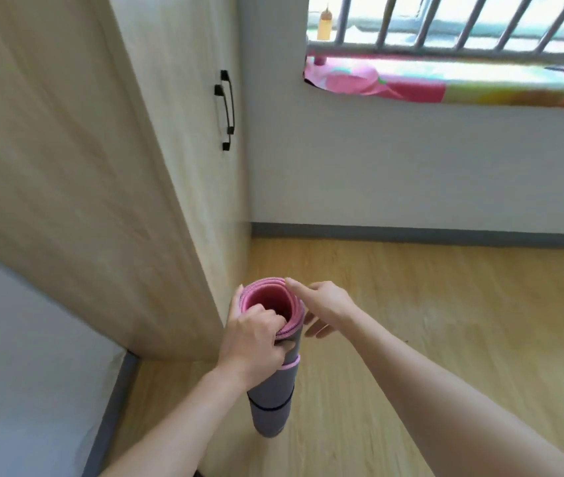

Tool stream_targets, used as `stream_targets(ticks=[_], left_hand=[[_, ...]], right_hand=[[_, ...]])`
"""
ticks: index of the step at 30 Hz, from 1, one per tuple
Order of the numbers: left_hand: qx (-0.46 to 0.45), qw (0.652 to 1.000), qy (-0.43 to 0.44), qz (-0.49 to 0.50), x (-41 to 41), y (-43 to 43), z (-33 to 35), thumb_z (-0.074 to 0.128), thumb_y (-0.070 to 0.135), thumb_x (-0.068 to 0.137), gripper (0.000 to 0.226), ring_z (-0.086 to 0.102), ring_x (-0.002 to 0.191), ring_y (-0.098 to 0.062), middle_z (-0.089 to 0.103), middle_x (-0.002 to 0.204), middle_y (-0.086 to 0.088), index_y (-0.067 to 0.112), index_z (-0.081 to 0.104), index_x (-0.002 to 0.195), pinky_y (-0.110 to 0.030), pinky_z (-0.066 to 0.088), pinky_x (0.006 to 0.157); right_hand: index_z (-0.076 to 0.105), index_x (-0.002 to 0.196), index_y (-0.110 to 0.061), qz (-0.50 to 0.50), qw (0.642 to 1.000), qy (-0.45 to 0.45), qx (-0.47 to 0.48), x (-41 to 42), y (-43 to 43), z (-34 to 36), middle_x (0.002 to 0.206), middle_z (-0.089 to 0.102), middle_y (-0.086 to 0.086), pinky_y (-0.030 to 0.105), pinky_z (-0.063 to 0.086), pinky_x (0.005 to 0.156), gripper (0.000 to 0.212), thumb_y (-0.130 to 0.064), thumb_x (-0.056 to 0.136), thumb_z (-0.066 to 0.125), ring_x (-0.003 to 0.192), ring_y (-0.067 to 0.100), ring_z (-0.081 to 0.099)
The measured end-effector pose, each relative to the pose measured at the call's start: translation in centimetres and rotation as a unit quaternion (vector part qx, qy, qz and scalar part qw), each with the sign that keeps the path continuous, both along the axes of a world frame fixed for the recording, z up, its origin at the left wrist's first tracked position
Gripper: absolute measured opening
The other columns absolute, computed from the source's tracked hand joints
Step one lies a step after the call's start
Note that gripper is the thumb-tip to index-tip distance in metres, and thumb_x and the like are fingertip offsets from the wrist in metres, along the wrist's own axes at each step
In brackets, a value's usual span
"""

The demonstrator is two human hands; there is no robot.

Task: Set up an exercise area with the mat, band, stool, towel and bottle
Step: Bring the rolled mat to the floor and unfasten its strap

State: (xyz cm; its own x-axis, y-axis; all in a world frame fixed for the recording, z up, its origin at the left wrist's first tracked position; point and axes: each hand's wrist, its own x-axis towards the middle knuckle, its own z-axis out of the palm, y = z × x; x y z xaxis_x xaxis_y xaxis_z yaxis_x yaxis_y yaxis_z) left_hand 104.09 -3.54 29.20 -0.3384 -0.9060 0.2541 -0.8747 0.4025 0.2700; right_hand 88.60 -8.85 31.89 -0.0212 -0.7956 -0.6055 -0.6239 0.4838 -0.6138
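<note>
While the rolled mat [271, 387] stood upright on the wood floor [445, 339], both hands were at its top end. Mat grey outside, pink inside, open end facing the camera. It stood just beside the corner of a pale wooden wardrobe [101, 166]; could not tell whether the two touched.

Left hand [256, 335] gripped the near rim: fingers curled over the edge into the hollow of the roll, thumb down the outer left side.

Right hand [325, 304] held nothing. Index finger straight, its tip at the far rim of the roll, apparently touching. Remaining fingers loose and spread, just beside the right flank of the mat.

Pink strap [290, 364] circled the roll just under the left hand; black strap [273, 406] circled it lower down.

Wardrobe door carried two black handles [227, 108]. White wall [411, 166] behind, grey skirting at its foot. Window bars [445, 29] at top right, a bright patterned cloth [445, 84] draped over the sill, and a yellowish bottle [324, 24] standing behind the bars, well apart from the mat.
</note>
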Motion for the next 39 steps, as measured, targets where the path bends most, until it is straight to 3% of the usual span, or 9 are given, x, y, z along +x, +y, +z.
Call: stream_targets(ticks=[5,9,12,17,19,22,27,33,39], left_hand=[[-0.016,0.998,0.0,-0.067,-9.7,-0.6,0.1,0.073,0.036,0.068,0.016,0.057,0.08,-0.015,0.059,0.071,0.013,0.024,0.071,0.078,-0.05,0.016,0.113],[-0.023,0.993,0.052,-0.102,-17.4,-1.1,0.6,0.081,0.03,0.066,0.021,0.054,0.086,-0.015,0.06,0.08,0.012,0.025,0.071,0.084,-0.052,0.036,0.105],[-0.025,0.982,0.171,-0.073,-22.0,-1.7,1.1,0.089,0.026,0.057,0.046,0.045,0.094,-0.014,0.054,0.098,0.007,0.022,0.062,0.095,-0.04,0.052,0.081],[0.107,0.955,0.276,-0.034,-27.9,-4.7,1.2,0.087,0.046,0.052,0.094,0.036,0.12,-0.008,0.037,0.134,0.008,0.035,0.039,0.131,-0.025,0.041,0.09],[0.192,0.934,0.293,-0.067,-32.3,-6.4,0.8,0.089,0.043,0.049,0.095,0.037,0.118,-0.005,0.039,0.133,0.014,0.042,0.037,0.129,-0.026,0.041,0.09],[0.232,0.922,0.282,-0.132,-36.3,-8.2,0.0,0.089,0.038,0.048,0.089,0.041,0.112,0.001,0.044,0.115,0.032,0.055,0.038,0.119,-0.023,0.043,0.087],[0.275,0.897,0.282,-0.202,-47.2,-12.9,-0.5,0.086,0.036,0.048,0.091,0.048,0.106,0.005,0.051,0.113,0.03,0.061,0.034,0.118,-0.011,0.039,0.074],[0.304,0.883,0.246,-0.26,-59.5,-20.0,-0.4,0.086,0.035,0.045,0.093,0.05,0.107,0.002,0.052,0.116,0.027,0.06,0.035,0.118,-0.016,0.043,0.076],[0.309,0.872,0.185,-0.333,-70.7,-24.8,-0.2,0.088,0.032,0.047,0.092,0.051,0.108,0.003,0.053,0.117,0.025,0.045,0.04,0.125,-0.022,0.05,0.082]], right_hand=[[0.064,0.088,-0.01,-0.049,0.997,0.057,0.026,-9.4,1.3,2.1,0.07,0.072,0.01,0.035,0.062,0.061,0.028,-0.034,0.077,0.055,0.053,0.024,0.071],[0.057,0.075,-0.013,-0.119,0.982,0.142,-0.035,-16.0,2.3,2.6,0.06,0.067,0.004,0.019,0.049,0.041,0.013,-0.018,0.082,0.048,0.037,0.016,0.064],[0.058,0.08,-0.014,-0.179,0.97,0.15,-0.075,-20.8,2.3,3.0,0.068,0.067,0.004,0.018,0.045,0.038,0.011,-0.015,0.085,0.049,0.041,0.015,0.065],[0.063,0.09,-0.014,-0.257,0.944,0.168,-0.122,-27.8,1.8,3.7,0.067,0.064,0.002,0.023,0.053,0.045,0.016,-0.015,0.089,0.048,0.042,0.015,0.063],[0.065,0.091,-0.014,-0.292,0.932,0.172,-0.128,-31.9,1.8,3.3,0.067,0.063,0.001,0.026,0.055,0.047,0.019,-0.014,0.088,0.047,0.044,0.015,0.064],[0.066,0.088,-0.013,-0.332,0.92,0.167,-0.123,-35.5,1.9,2.6,0.064,0.063,0.0,0.025,0.051,0.046,0.023,-0.013,0.084,0.044,0.044,0.016,0.062],[0.066,0.087,-0.018,-0.402,0.89,0.181,-0.117,-45.5,-0.8,2.2,0.073,0.069,0.001,0.028,0.054,0.062,0.024,-0.017,0.079,0.043,0.065,0.025,0.068],[0.067,0.087,-0.017,-0.459,0.865,0.181,-0.085,-56.8,-5.9,2.4,0.083,0.073,0.005,0.035,0.058,0.074,0.025,-0.019,0.076,0.045,0.076,0.032,0.07],[0.066,0.086,-0.015,-0.515,0.834,0.193,-0.053,-66.7,-8.7,1.8,0.085,0.071,0.007,0.032,0.056,0.072,0.022,-0.018,0.077,0.046,0.079,0.032,0.068]])
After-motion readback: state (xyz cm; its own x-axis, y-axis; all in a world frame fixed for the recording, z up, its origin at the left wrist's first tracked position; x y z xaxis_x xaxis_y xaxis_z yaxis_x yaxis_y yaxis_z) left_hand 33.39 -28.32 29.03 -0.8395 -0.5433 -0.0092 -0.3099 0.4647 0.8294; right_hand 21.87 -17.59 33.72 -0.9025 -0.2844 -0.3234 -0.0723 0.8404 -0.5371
